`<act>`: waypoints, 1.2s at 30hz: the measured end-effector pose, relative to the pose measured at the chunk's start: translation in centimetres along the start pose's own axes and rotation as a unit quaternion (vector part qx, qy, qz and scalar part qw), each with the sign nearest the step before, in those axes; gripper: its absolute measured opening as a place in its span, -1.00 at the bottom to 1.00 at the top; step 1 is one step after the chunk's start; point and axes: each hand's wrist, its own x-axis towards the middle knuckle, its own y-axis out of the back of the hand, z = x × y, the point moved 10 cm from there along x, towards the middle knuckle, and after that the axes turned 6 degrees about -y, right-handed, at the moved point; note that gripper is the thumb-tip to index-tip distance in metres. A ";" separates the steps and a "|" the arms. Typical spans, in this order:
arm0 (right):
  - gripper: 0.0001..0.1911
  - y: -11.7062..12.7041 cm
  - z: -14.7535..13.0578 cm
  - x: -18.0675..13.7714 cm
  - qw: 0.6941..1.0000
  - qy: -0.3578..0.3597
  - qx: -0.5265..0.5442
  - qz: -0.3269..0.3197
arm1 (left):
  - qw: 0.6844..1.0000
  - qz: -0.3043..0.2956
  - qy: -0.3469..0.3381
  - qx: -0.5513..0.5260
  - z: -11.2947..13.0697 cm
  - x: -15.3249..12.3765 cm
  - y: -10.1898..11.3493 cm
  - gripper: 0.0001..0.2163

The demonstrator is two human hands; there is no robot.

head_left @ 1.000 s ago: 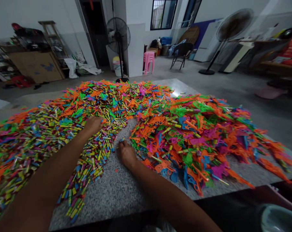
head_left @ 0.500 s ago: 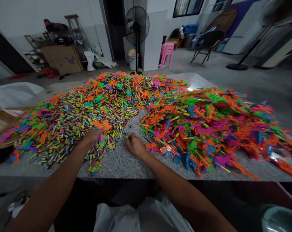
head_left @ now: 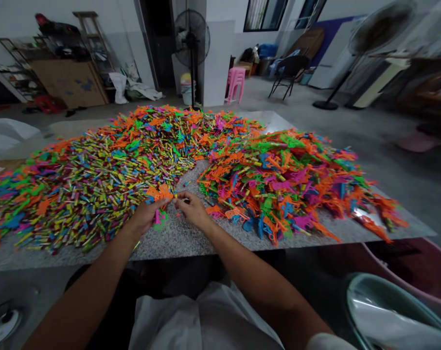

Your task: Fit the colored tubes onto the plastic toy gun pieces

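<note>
My left hand (head_left: 146,217) is closed on a flat orange plastic piece (head_left: 159,193), thumb on top, at the edge of a heap of small coloured tubes (head_left: 96,180). Facing it, my right hand (head_left: 194,210) pinches a small yellow-ended tube (head_left: 175,196) against the right side of the orange piece. Whether the tube sits in the piece I cannot tell. Below my left fingers lies a pink and green plastic piece (head_left: 159,219). To the right spreads a second heap of orange, green, pink and blue plastic pieces (head_left: 289,180), some with tubes attached.
Both heaps lie on a speckled grey stone table (head_left: 162,245). Beyond it stand a black fan (head_left: 192,41), pink stools (head_left: 235,83) and a dark chair (head_left: 291,70). At the lower right are a glass-like rim (head_left: 355,291) and a pink tub (head_left: 430,277).
My right hand has moved up and left with the tube, meeting the orange piece. My left hand has brought that piece toward it. The camera view has turned rightward.
</note>
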 end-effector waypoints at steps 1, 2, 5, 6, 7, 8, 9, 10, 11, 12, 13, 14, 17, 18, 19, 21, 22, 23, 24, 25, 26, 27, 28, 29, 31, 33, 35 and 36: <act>-0.70 0.5 -0.2 0.0 1.000 0.004 0.008 0.016 | 1.000 0.007 0.000 0.002 0.1 -0.1 0.1 -0.55; -0.69 1.0 -0.3 -0.1 0.999 0.003 0.028 0.027 | 1.000 0.017 -0.002 0.005 0.3 -0.3 0.3 -0.55; -0.68 1.4 -0.8 -0.4 0.993 -0.004 0.116 0.029 | 0.999 0.032 -0.015 0.011 1.0 -0.6 0.5 -0.54; -0.69 1.3 -1.0 -0.5 0.990 -0.004 0.136 0.021 | 0.999 0.030 -0.023 0.014 1.3 -0.7 0.4 -0.53; -0.70 1.1 -1.2 -0.5 0.989 -0.002 0.149 0.012 | 0.999 0.028 -0.031 0.017 1.6 -0.8 0.3 -0.52; -0.71 1.0 -1.3 -0.6 0.988 -0.001 0.155 0.004 | 0.999 0.027 -0.039 0.021 1.9 -0.9 0.2 -0.51; -0.72 0.9 -1.4 -0.7 0.988 -0.001 0.155 -0.002 | 0.998 0.026 -0.045 0.028 2.1 -1.0 0.0 -0.50; -0.73 0.8 -1.4 -0.7 0.988 -0.002 0.153 -0.006 | 0.998 0.027 -0.049 0.036 2.3 -1.0 0.0 -0.49; -0.75 0.8 -1.3 -0.7 0.989 -0.002 0.148 -0.008 | 0.997 0.028 -0.051 0.044 2.4 -1.1 -0.1 -0.48; -0.76 0.9 -1.2 -0.7 0.990 -0.003 0.142 -0.009 | 0.997 0.027 -0.054 0.050 2.5 -1.1 -0.1 -0.49; -0.77 0.9 -1.1 -0.7 0.991 -0.003 0.134 -0.010 | 0.997 0.023 -0.059 0.054 2.6 -1.1 -0.3 -0.49; -0.77 0.9 -1.1 -0.7 0.992 -0.004 0.127 -0.011 | 0.996 0.017 -0.067 0.056 2.7 -1.1 -0.4 -0.50; -0.75 1.0 -1.0 -0.7 0.994 -0.007 0.107 -0.017 | 0.994 -0.004 -0.088 0.060 3.0 -1.0 -0.9 -0.53; -0.73 1.1 -1.1 -0.7 0.995 -0.008 0.103 -0.018 | 0.994 -0.009 -0.088 0.063 3.0 -1.0 -0.9 -0.54; -0.72 1.2 -1.1 -0.7 0.995 -0.010 0.100 -0.019 | 0.994 -0.012 -0.084 0.068 2.8 -1.0 -1.0 -0.56; -0.73 1.3 -1.2 -0.7 0.995 -0.012 0.096 -0.024 | 0.994 -0.015 -0.075 0.073 2.6 -1.1 -1.0 -0.60; -0.74 1.3 -1.2 -0.7 0.995 -0.012 0.093 -0.028 | 0.995 -0.014 -0.071 0.070 2.6 -1.2 -1.1 -0.61; -0.76 1.4 -1.3 -0.7 0.995 -0.011 0.089 -0.030 | 0.996 -0.014 -0.067 0.065 2.5 -1.2 -1.1 -0.62; -0.77 1.5 -1.4 -0.7 0.996 -0.010 0.085 -0.030 | 0.996 -0.014 -0.063 0.058 2.5 -1.3 -1.2 -0.62; -0.77 1.6 -1.4 -0.7 0.996 -0.008 0.080 -0.028 | 0.997 -0.012 -0.061 0.051 2.6 -1.3 -1.2 -0.61; -0.78 1.7 -1.5 -0.7 0.997 -0.007 0.075 -0.026 | 0.997 -0.012 -0.058 0.045 2.6 -1.4 -1.3 -0.61; -0.77 1.8 -1.6 -0.7 0.997 -0.006 0.069 -0.024 | 0.998 -0.012 -0.054 0.043 2.6 -1.4 -1.3 -0.60; -0.77 1.9 -1.7 -0.6 0.998 -0.005 0.064 -0.024 | 0.998 -0.012 -0.048 0.045 2.5 -1.4 -1.2 -0.59; -0.77 1.9 -1.7 -0.6 0.998 -0.004 0.059 -0.026 | 0.998 -0.012 -0.040 0.050 2.3 -1.3 -1.1 -0.58; -0.78 1.9 -1.8 -0.4 0.998 -0.003 0.046 -0.030 | 0.998 -0.012 -0.028 0.061 1.8 -1.2 -0.8 -0.56; -0.79 1.9 -1.9 -0.3 0.999 0.003 0.026 -0.030 | 0.997 -0.013 -0.028 0.065 1.4 -1.1 -0.5 -0.53; -0.80 2.0 -1.9 -0.2 1.000 0.010 -0.002 -0.023 | 0.997 -0.016 -0.032 0.063 1.1 -0.9 -0.2 -0.54; -0.80 2.1 -1.9 -0.2 1.000 0.015 -0.016 -0.019 | 0.997 -0.017 -0.033 0.064 1.0 -0.9 -0.2 -0.56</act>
